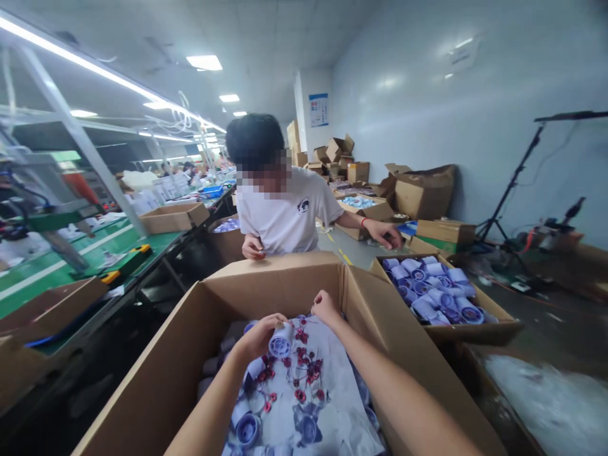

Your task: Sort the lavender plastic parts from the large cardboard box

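Note:
My left hand [260, 334] is closed round a pale lilac plastic cup-shaped part [280, 342], its ribbed round end turned towards me. Further right, my right hand [326, 308] pinches something thin, perhaps a wire; it is too small to make out. Both hands are inside a large cardboard box [280, 282]. Beneath them, a white sheet [339, 405] bears several small red round parts with thin dark wires [311, 367]. More lilac cup parts [247, 427] lie around and under the sheet, mostly at its left.
Across the box stands a person in a white shirt [280, 221], one arm stretched to the right. A carton of lilac cups [439, 288] sits at right, above a box of clear plastic bags [546, 399]. A green conveyor bench [156, 253] runs along the left. A tripod [510, 174] stands by the wall.

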`<state>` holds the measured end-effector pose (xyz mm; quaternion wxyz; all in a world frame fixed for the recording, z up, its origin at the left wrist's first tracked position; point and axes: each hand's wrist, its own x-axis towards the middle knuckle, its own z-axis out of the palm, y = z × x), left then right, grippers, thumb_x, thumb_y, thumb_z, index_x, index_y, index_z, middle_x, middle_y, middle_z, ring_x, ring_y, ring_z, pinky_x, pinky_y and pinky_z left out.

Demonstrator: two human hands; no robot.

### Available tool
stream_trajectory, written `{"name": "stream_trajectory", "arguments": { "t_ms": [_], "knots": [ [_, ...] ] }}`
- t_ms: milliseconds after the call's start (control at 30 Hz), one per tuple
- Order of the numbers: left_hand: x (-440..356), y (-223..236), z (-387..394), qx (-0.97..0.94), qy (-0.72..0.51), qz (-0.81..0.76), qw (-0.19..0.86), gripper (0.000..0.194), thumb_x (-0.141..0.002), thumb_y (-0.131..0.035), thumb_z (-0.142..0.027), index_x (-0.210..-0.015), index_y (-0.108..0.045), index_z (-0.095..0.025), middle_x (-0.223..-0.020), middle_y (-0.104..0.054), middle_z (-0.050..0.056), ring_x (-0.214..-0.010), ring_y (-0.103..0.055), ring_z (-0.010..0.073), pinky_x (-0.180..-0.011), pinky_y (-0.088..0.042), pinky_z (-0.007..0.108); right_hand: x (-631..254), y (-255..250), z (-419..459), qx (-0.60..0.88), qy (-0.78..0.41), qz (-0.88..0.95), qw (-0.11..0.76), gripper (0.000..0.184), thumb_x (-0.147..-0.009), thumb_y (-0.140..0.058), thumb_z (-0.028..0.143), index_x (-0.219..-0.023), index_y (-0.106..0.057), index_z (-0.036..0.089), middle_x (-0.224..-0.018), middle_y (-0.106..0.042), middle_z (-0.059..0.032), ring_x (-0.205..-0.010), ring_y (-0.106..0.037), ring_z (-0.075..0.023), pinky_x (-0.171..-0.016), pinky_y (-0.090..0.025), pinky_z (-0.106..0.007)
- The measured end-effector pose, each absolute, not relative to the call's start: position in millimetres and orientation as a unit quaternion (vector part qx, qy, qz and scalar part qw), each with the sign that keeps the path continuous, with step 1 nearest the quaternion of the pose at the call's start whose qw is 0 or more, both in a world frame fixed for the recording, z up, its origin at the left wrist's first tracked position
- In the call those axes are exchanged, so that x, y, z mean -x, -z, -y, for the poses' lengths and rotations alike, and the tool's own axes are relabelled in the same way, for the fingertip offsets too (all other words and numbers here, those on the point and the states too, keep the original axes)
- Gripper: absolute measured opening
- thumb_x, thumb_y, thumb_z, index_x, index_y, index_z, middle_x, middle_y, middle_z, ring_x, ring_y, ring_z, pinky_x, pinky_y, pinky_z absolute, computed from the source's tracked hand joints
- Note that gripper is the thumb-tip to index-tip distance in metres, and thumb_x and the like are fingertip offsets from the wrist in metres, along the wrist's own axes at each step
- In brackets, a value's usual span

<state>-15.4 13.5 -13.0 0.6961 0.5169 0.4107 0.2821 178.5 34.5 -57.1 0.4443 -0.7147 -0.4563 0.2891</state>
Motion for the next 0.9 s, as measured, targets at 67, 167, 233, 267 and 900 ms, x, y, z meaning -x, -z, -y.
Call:
{"name": "stream_trajectory", "arguments": {
  "t_ms": [67,167,233,267,900],
  "knots": [
    [7,9,-2,-0.506,-0.262,-0.36,0.739,0.02,-0.054,-0.058,-0.016,-0.072,-0.066,-0.013,-0.081,-0.065,0.006,-0.067,-0.056,0.0149,-0.06,-0.041,0.024,-175,50,-28,0.693,-0.297,0.456,0.473,0.02,-0.053,-0.055,0.006,-0.061,-0.044,0.021,-0.057,-0.051,0.0046,-0.058,-0.052,-0.014,-0.053,-0.035,-0.024],
    [-4,8,10,-0.475,-0.257,-0.278,0.795,0.043,-0.051,-0.052,-0.007,-0.09,-0.068,-0.016,-0.101,-0.066,0.006,-0.071,-0.056,0.0129,-0.063,-0.041,0.023,-169,43,-17,0.648,-0.322,0.465,0.511,0.017,-0.056,-0.054,0.015,-0.064,-0.041,0.022,-0.057,-0.053,0.0046,-0.053,-0.051,-0.0133,-0.049,-0.036,-0.023],
    [-9,9,13,-0.457,-0.284,-0.255,0.803,0.057,-0.051,-0.051,-0.006,-0.104,-0.065,-0.02,-0.111,-0.064,0.005,-0.073,-0.056,0.0125,-0.063,-0.04,0.022,-167,40,-10,0.614,-0.334,0.481,0.53,0.014,-0.058,-0.053,0.019,-0.064,-0.041,0.022,-0.058,-0.054,0.0042,-0.054,-0.053,-0.0137,-0.05,-0.039,-0.023],
    [-10,10,14,-0.453,-0.298,-0.251,0.802,0.061,-0.052,-0.05,-0.006,-0.109,-0.063,-0.021,-0.114,-0.063,0.005,-0.077,-0.057,0.0134,-0.065,-0.04,0.022,-167,38,-7,0.599,-0.336,0.491,0.536,0.013,-0.06,-0.053,0.021,-0.064,-0.041,0.022,-0.058,-0.055,0.0041,-0.056,-0.054,-0.0141,-0.051,-0.04,-0.023],
    [1,-3,6,-0.45,-0.381,-0.31,0.746,0.062,-0.059,-0.056,-0.015,-0.12,-0.06,-0.018,-0.115,-0.065,0.007,-0.085,-0.06,0.017,-0.071,-0.041,0.024,-182,6,16,0.406,-0.544,0.494,0.543,0.042,-0.046,-0.083,0.042,-0.077,-0.068,0.018,-0.076,-0.07,-0.0046,-0.073,-0.064,-0.0186,-0.072,-0.051,-0.032]
  ]
}}
